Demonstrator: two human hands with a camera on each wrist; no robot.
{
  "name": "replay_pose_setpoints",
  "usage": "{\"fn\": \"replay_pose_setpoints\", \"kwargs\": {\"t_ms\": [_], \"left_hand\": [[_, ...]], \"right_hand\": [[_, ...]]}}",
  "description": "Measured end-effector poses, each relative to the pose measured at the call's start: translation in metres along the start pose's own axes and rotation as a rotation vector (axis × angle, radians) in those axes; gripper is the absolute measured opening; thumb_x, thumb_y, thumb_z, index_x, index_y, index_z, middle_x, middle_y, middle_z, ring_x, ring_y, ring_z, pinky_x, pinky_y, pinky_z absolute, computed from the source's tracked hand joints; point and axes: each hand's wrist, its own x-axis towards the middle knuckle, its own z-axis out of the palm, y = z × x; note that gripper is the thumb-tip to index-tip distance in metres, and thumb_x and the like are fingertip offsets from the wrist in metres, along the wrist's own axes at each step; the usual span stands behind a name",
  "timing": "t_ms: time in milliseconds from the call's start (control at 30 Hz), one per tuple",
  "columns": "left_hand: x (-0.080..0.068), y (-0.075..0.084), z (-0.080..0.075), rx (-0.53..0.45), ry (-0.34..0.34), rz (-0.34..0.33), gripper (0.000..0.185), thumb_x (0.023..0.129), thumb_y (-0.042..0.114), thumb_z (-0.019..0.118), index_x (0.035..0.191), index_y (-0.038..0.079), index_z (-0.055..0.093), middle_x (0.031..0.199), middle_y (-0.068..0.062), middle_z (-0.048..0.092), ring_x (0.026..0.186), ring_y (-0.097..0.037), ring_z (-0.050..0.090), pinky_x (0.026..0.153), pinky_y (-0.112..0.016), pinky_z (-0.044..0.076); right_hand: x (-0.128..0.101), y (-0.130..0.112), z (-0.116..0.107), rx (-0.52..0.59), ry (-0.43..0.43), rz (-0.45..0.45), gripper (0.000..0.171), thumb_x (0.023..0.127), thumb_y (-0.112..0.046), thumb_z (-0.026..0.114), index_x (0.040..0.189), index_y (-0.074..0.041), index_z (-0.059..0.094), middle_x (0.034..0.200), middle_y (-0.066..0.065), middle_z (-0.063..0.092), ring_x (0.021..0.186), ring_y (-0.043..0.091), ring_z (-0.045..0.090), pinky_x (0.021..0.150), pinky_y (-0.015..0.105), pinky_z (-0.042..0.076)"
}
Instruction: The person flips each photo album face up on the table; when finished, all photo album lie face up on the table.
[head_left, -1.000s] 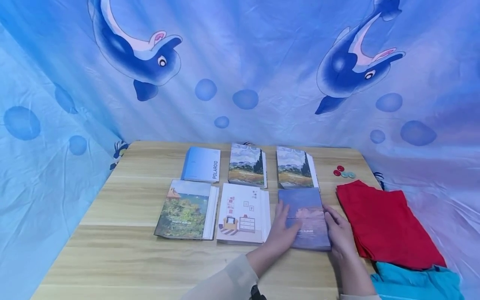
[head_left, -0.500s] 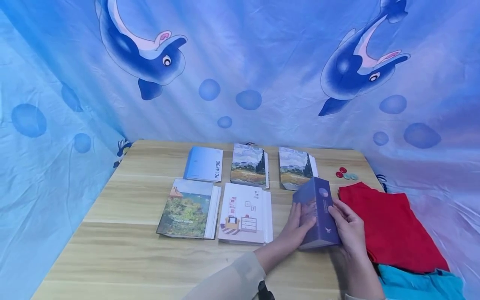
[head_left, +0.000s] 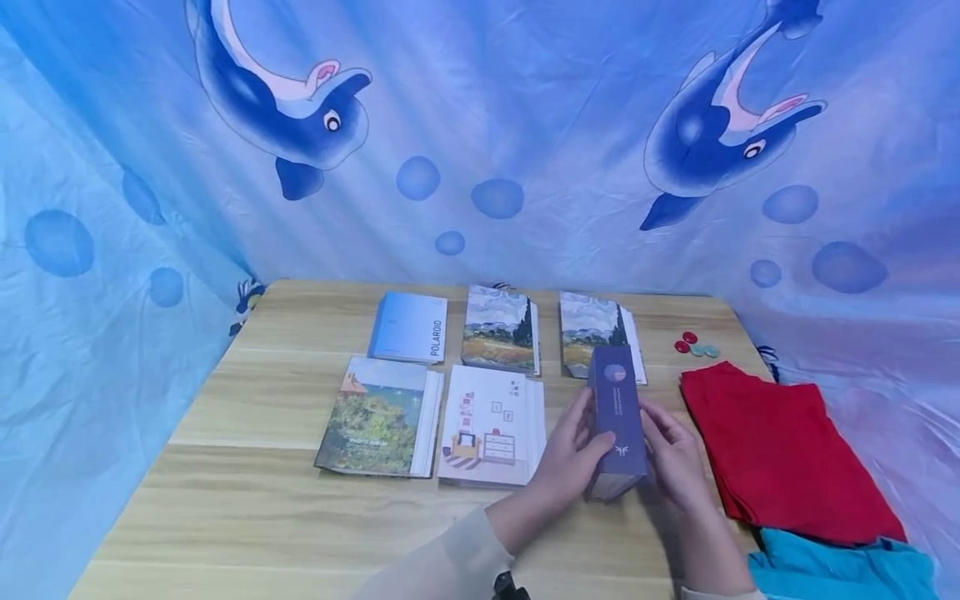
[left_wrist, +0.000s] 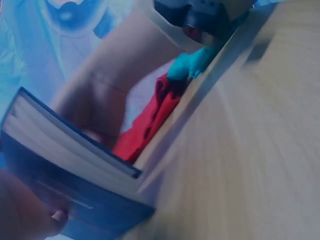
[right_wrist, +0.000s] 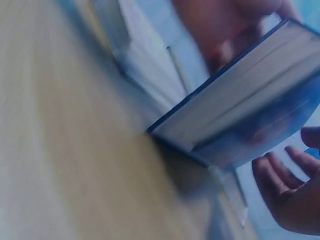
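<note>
I have the album (head_left: 617,417) upright on the surface (head_left: 247,500), spine up. Left hand (head_left: 570,454) and right hand (head_left: 671,458) fingers curl round its covers, red cloth (head_left: 780,450) to the right.

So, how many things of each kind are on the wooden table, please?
Photo albums: 6, including the dark blue album held by both hands.
Folded cloths: 2, red cloth and turquoise cloth.
Small round discs: 4.
Total: 12.

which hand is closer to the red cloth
Right. The right hand is on the dark blue album's side facing the red cloth; the left hand grips the album's far side.
</note>
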Motion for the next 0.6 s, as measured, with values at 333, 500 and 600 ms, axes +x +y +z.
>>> {"fn": "replay_pose_setpoints", "kwargs": {"t_ms": [333, 500, 600], "left_hand": [[-0.009, 0.004, -0.019, 0.193, -0.114, 0.017, 0.061, 0.107, 0.033, 0.046, 0.163, 0.026, 0.022, 0.166, -0.005, 0.023, 0.148, -0.025, 0.033, 0.121, -0.045, 0.026], [-0.01, -0.004, -0.028, 0.088, -0.114, -0.045, 0.066, 0.105, 0.016, 0.039, 0.164, 0.018, 0.01, 0.167, -0.012, 0.018, 0.147, -0.031, 0.033, 0.12, -0.046, 0.028], [-0.006, -0.011, -0.032, 0.13, -0.079, -0.063, 0.068, 0.102, 0.013, 0.039, 0.163, 0.01, 0.011, 0.168, -0.015, 0.015, 0.151, -0.032, 0.022, 0.123, -0.049, 0.018]], "right_hand": [[0.006, 0.019, 0.003, -0.166, -0.119, 0.024, 0.063, 0.107, -0.035, 0.05, 0.158, -0.003, 0.03, 0.157, 0.02, 0.037, 0.139, 0.023, 0.038, 0.095, 0.013, 0.042], [0.006, 0.014, 0.007, -0.249, -0.116, 0.07, 0.084, 0.102, -0.053, 0.053, 0.162, -0.007, 0.017, 0.158, 0.026, 0.034, 0.142, 0.038, 0.039, 0.113, 0.044, 0.04], [0.006, 0.012, 0.007, -0.343, -0.102, 0.09, 0.094, 0.098, -0.061, 0.055, 0.163, -0.008, 0.011, 0.161, 0.025, 0.028, 0.148, 0.042, 0.028, 0.119, 0.059, 0.026]]}}
